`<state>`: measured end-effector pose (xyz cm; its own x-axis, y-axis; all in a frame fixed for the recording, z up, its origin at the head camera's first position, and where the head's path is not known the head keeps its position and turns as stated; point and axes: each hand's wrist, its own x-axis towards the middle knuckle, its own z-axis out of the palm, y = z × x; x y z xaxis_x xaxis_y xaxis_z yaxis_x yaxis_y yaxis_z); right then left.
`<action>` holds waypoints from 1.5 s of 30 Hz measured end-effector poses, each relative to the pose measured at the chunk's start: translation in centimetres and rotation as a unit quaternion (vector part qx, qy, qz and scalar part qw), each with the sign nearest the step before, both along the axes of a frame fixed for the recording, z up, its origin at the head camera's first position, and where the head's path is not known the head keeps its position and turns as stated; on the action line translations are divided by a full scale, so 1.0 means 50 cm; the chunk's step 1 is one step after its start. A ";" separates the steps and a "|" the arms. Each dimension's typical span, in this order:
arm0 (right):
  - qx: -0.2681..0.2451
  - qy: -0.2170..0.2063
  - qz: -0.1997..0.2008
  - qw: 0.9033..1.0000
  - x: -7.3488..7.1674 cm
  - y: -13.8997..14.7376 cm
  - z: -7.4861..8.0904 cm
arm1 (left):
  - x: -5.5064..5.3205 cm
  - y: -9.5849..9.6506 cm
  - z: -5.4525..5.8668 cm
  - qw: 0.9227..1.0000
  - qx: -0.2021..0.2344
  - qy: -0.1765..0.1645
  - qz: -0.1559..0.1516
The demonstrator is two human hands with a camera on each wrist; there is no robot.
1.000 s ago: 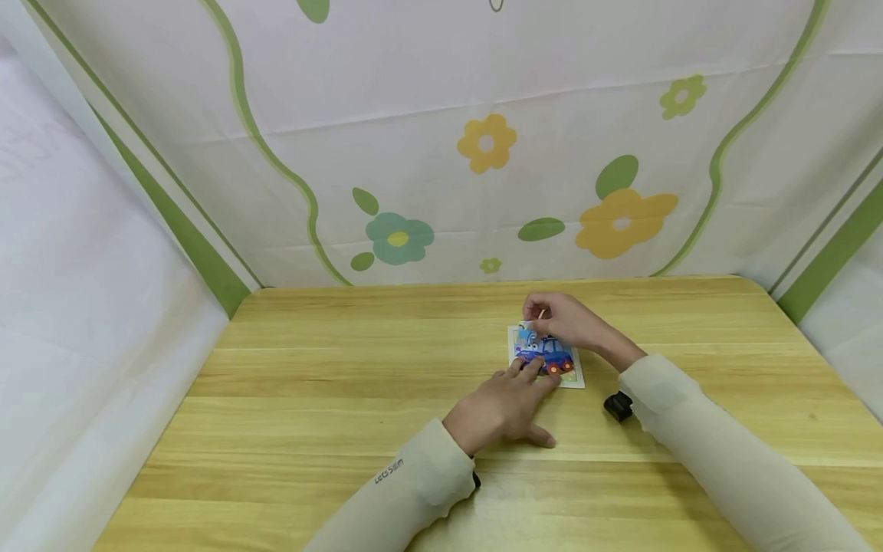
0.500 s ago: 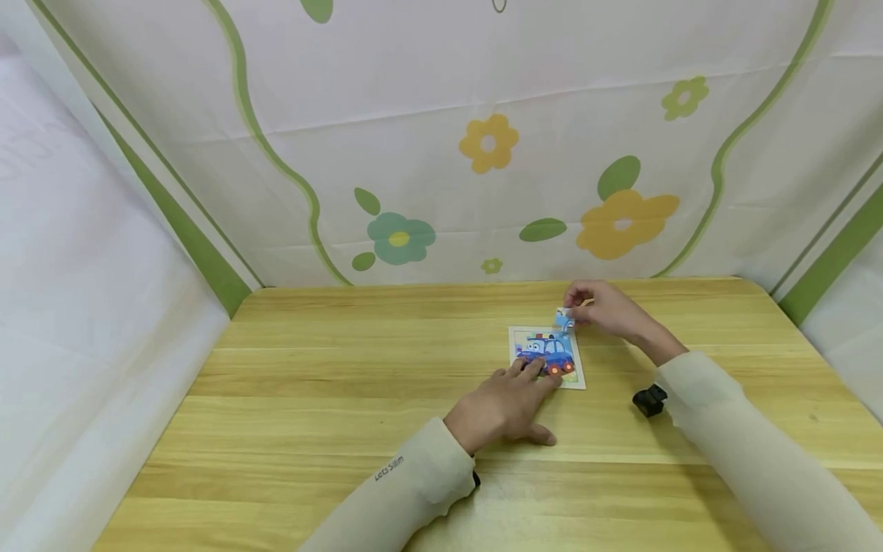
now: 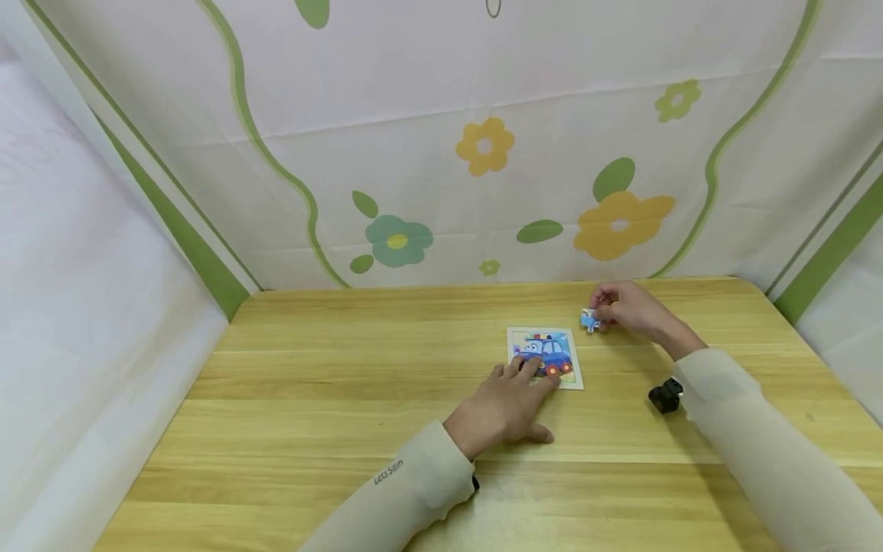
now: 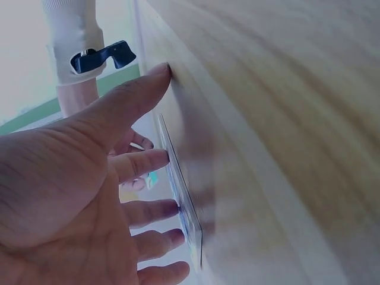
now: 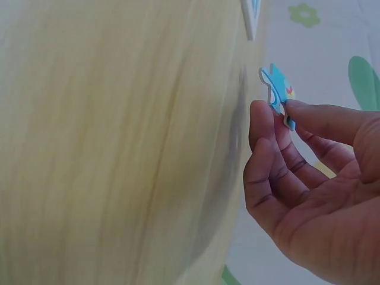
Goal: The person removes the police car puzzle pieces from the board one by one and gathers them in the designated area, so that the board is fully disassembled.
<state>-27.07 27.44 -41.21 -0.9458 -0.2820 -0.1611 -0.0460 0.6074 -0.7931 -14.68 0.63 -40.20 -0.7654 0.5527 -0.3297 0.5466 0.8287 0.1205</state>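
Note:
A small square jigsaw puzzle (image 3: 562, 349) with a white border and a picture of a blue car with red wheels lies on the table. My left hand (image 3: 507, 402) rests its spread fingertips on the puzzle's near part, covering some of the picture; in the left wrist view its fingers (image 4: 151, 211) are nearly straight and the thumb stands apart. Right of the puzzle's far corner, my right hand (image 3: 631, 310) pinches a light-blue and white puzzle piece (image 5: 275, 86) between thumb and fingers, held above the wood. The puzzle's corner (image 5: 250, 21) shows at the top of the right wrist view.
The wooden table (image 3: 345, 406) stretches to both sides of the puzzle. A white curtain (image 3: 414, 153) with flowers and leaves rises along the back edge. A black device (image 3: 665, 395) sits at my right sleeve cuff.
The right hand has carried the puzzle piece from over the puzzle's far left corner to the right, off the puzzle. The left hand has stayed in place.

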 end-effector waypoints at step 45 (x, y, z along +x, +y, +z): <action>0.064 0.004 0.003 0.998 -0.022 0.018 -0.024 | -0.004 -0.004 -0.003 1.000 -0.001 -0.004 0.011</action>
